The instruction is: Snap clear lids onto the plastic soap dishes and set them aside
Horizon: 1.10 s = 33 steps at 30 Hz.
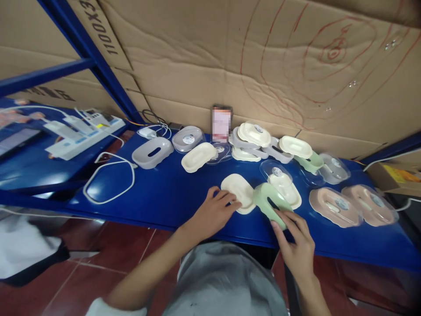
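My right hand (297, 239) grips the near end of a pale green soap dish base (263, 197) with a dark slot, held tilted over the blue table. Its thumb is at the near edge and its fingers are by the slot. My left hand (215, 213) has its curled fingers over the left edge of a cream soap dish tray (238, 186), its thumb out of sight. The green base's left end meets or overlaps that tray's right side. Just behind the green base, another cream tray (291, 193) lies partly under a clear lid (274, 170).
Grey bases (153, 153), cream trays (199, 157) and clear lids crowd the blue table's back (184, 197). Two pink lidded soap dishes (335, 208) stand right. A blurred-screen phone (221, 125) leans against the cardboard. A white cable (86, 193) and power strip (82, 140) are left.
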{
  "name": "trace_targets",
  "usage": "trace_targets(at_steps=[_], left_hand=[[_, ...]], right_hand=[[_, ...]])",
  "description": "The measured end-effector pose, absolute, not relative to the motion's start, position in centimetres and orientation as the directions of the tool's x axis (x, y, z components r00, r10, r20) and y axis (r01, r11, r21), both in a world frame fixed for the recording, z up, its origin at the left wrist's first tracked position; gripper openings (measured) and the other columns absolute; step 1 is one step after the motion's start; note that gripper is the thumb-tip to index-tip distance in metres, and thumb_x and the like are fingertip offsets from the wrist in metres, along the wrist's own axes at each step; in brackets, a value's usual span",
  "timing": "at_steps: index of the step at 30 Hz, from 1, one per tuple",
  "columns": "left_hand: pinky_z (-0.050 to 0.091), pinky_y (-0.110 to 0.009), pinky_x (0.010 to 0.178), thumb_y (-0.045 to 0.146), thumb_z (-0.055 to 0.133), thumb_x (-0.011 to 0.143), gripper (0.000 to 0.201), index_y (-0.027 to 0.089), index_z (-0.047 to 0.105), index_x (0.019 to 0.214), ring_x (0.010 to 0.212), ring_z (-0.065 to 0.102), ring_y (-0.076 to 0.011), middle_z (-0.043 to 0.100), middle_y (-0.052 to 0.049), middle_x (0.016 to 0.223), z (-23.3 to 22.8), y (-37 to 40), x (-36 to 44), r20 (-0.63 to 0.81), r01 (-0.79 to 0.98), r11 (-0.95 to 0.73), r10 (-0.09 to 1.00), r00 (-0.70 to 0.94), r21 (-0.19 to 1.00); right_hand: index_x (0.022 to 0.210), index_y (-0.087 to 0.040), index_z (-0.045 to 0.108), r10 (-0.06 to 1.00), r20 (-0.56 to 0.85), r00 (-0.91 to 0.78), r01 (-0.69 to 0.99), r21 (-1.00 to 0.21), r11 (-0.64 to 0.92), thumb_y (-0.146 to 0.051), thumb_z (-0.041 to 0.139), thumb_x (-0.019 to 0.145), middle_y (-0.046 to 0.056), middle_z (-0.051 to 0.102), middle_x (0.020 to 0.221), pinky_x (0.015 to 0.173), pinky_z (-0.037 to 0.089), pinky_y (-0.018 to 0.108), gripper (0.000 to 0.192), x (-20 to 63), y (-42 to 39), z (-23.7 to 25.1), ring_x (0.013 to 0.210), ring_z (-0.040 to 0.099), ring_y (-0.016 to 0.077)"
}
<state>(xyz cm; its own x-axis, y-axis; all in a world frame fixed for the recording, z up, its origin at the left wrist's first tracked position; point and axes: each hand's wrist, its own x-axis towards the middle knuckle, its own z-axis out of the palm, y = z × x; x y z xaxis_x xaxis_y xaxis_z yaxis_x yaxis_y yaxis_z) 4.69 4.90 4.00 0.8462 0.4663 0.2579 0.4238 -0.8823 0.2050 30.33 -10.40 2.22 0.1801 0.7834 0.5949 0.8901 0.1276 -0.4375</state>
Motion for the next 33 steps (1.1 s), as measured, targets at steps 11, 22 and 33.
trace_targets(at_steps=[11, 22, 33], left_hand=[[0.047, -0.059, 0.122, 0.038, 0.069, 0.105, 0.064, 0.031, 0.045, 0.164, 0.161, 0.039, -0.0399, 0.029, -0.019, 0.178, 1.9, 4.2, 1.9, 0.368, 0.49, -0.774, 0.626, 0.688, 0.401], [0.048, -0.058, 0.124, 0.038, 0.067, 0.106, 0.052, 0.032, 0.053, 0.155, 0.155, 0.049, -0.035, 0.046, -0.015, 0.169, 1.6, 4.6, 1.8, 0.331, 0.481, -0.656, 0.731, 0.596, 0.582], [0.054, -0.055, 0.119, 0.036, 0.074, 0.102, 0.038, 0.027, 0.062, 0.137, 0.143, 0.06, -0.0322, 0.057, -0.014, 0.151, 1.3, 4.7, 1.5, 0.363, 0.456, -0.613, 0.771, 0.524, 0.645]], right_hand=[[0.14, -0.024, 0.066, 0.88, 0.408, -0.243, 0.859, -0.331, 0.391, -0.024, 0.06, 0.108, 0.009, 0.071, 0.143, 0.133, 0.036, 0.062, 0.032, 25.5, -4.9, 2.7, 0.143, 0.061, 0.027], [0.146, -0.022, 0.062, 0.866, 0.454, -0.21, 0.914, -0.223, 0.339, -0.025, 0.059, 0.109, 0.009, 0.072, 0.144, 0.132, 0.037, 0.057, 0.037, 24.9, -4.5, 2.4, 0.143, 0.061, 0.0266], [0.148, -0.023, 0.059, 0.887, 0.386, -0.253, 0.856, -0.338, 0.391, -0.02, 0.053, 0.109, 0.011, 0.068, 0.146, 0.134, 0.034, 0.068, 0.039, 25.2, -4.2, 2.4, 0.155, 0.049, 0.029]])
